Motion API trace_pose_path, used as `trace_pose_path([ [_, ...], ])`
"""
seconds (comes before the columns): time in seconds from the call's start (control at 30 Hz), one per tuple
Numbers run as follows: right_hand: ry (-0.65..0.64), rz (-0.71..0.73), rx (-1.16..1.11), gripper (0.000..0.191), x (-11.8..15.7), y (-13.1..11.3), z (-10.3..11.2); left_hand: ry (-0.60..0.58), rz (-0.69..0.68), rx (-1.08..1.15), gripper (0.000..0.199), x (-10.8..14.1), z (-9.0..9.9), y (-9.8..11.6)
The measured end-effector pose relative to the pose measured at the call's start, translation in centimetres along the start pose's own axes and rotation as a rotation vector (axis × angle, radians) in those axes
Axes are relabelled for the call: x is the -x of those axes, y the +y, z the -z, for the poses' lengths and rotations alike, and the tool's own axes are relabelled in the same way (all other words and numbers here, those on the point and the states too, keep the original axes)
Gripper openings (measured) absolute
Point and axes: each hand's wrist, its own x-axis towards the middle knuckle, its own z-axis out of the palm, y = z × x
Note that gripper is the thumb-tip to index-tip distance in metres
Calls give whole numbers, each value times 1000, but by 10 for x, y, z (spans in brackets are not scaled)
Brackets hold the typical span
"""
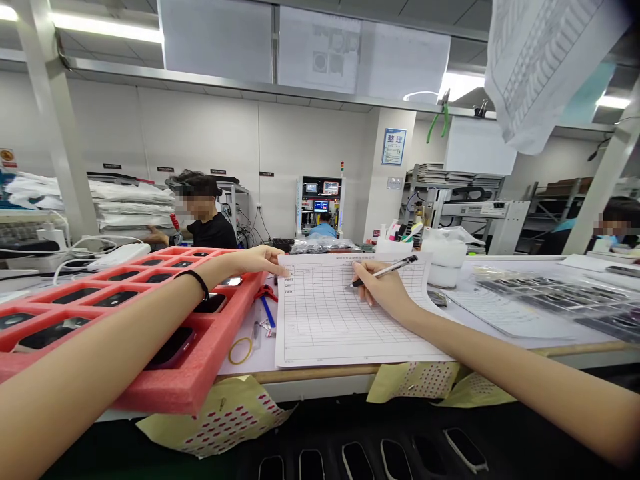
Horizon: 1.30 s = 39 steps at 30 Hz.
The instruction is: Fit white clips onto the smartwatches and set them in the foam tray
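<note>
Workshop room, pale walls, shelving, one co-worker in black (215,230) seated beyond the far side of the desk (263,360). Ruled form (325,320) lies on the desk at front centre, lower edge near the desk's front edge; it's the piece being worked on. Right hand (377,283) pinches a pen (395,267) between thumb and fingers, tip down at the form's grid, upper middle. Can't tell if ink is going down or the tip is just above. Left hand (267,259) is at the form's top left corner, thumb on the margin; can't tell whether it grips the edge or only presses it. Step in hand, by my read: filling in the form, early on. A few lines of text sit at the left of the top rows, most other cells look blank; too small to read. Next move calls for the tip set inside one cell, light pressure, corner held down so the paper doesn't skid. Left forearm crosses above the pink foam tray (170,390), which has phones (175,347) in its slots, so a careless elbow could knock one. Blue-handled tool (269,311) lies between tray and form. To the right: loose papers (505,313) near the form, clear plastic case (545,293) beside them.
</note>
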Motion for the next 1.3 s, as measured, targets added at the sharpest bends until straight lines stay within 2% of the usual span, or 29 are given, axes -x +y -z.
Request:
trace_pose_path([
  [0.37, 11, -26, 0, 34, 1, -2, 0, -18, -12, 35, 27, -1, 1, -2],
  [0.6, 134, -34, -236, 37, -3, -2, 7, 68, 28, -2, 34, 2, -3, 5],
  [0.83, 96, -19, -240, 37, -8, 0, 8, 171, 126, -306, 62, -4, -9, 1],
  [0.9, 100, -14, -210, 38, -10, 4, 9, 208, 95, -382, 65, -6, -8, -3],
  [1.0, 109, 2, -140, 39, -14, 9, 10, 193, 31, -473, 59, -9, -5, -7],
  [1.13, 44, 39, 23, 34, -17, 7, 9, 180, -2, -501, 50, -13, -3, -10],
  [1.2, 32, 162, 180, 23, -18, 5, 9, 234, 13, -528, 53, -16, -4, -10],
  [1.27, -40, 298, 390, 2, -20, 6, 7, 312, 13, -549, 61, -19, -4, -9],
  [1.3, -111, 331, 497, 10, -20, 7, 6, 342, 10, -551, 65, -20, -5, -9],
])
